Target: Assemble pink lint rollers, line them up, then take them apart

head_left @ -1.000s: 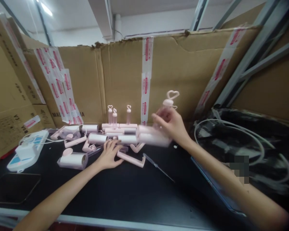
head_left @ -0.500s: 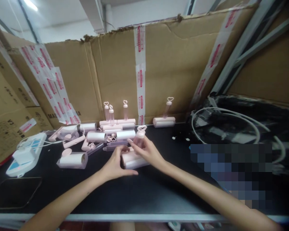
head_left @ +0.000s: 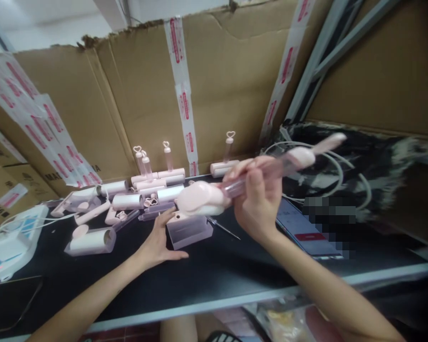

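My right hand point(head_left: 258, 197) is closed round the translucent pink handle of a lint roller point(head_left: 196, 197). That roller is tilted sideways in the air, its heart-loop end pointing up to the right and blurred, its pink head to the left. Just below the head, a clear purplish cover point(head_left: 189, 232) sits on the black tabletop. At the cover's left side is my left hand point(head_left: 157, 242), thumb and fingers spread apart; its fingertips are partly hidden behind the cover, so contact is unclear. A thin pointed metal tool point(head_left: 224, 228) lies right of the cover.
More lint rollers stand upright at the back, one of them point(head_left: 228, 152) farther right. Loose white paper rolls point(head_left: 127, 202) and pink parts lie to the left. A power strip point(head_left: 21, 242) and dark phone point(head_left: 12, 301) are far left; a lit phone point(head_left: 308, 232) lies right.
The right hand has lifted the lint roller and swung it from upright to sideways, handle end to the right. The cover and pointed tool now show. The view has turned right.
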